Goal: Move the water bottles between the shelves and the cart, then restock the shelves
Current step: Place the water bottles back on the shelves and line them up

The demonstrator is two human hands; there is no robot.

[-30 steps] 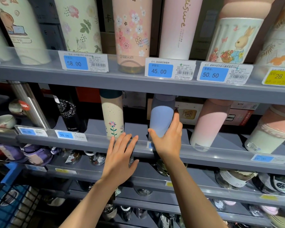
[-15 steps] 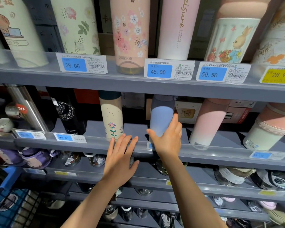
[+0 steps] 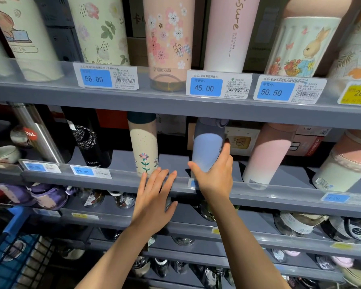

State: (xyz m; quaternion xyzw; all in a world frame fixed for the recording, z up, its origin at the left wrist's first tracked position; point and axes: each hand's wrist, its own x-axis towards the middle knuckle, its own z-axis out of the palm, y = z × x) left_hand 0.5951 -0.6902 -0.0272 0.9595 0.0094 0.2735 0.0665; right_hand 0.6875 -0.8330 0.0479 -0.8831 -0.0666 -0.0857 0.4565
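The grey steel shelving [image 3: 175,109] fills the view, and the landmark here is its middle shelf lip [image 3: 258,195], the one carrying the 99.00 price tag [image 3: 82,171]. Low at the far left, well below that lip, shows a corner of the blue wire cart [image 3: 10,257].

Standing on the board just behind the lip, about at its middle, is the lavender-blue bottle with a grey lid [image 3: 206,149]. Beside it on the left stands the cream bottle with a painted flower [image 3: 143,149]; on the right, the pink-to-white bottle [image 3: 267,155], a clear gap on each side.

The right hand [image 3: 215,176] reaches over the lip and is wrapped around the lower body of the lavender-blue bottle, thumb on its left flank and fingers on its right. The left hand [image 3: 154,201] lies in front of the lip with fingers straight and spread, holding nothing, fingertips at the lip's edge near the foot of the cream bottle.

To do the step well, I judge the grasp should stay low but firm, and the bottle be tipped little: the upper shelf sits close above its lid, so it wants drawing straight out toward the person, base cleared over the raised lip first. The free hand can steady the cream neighbour or take the bottle's base once it is out.
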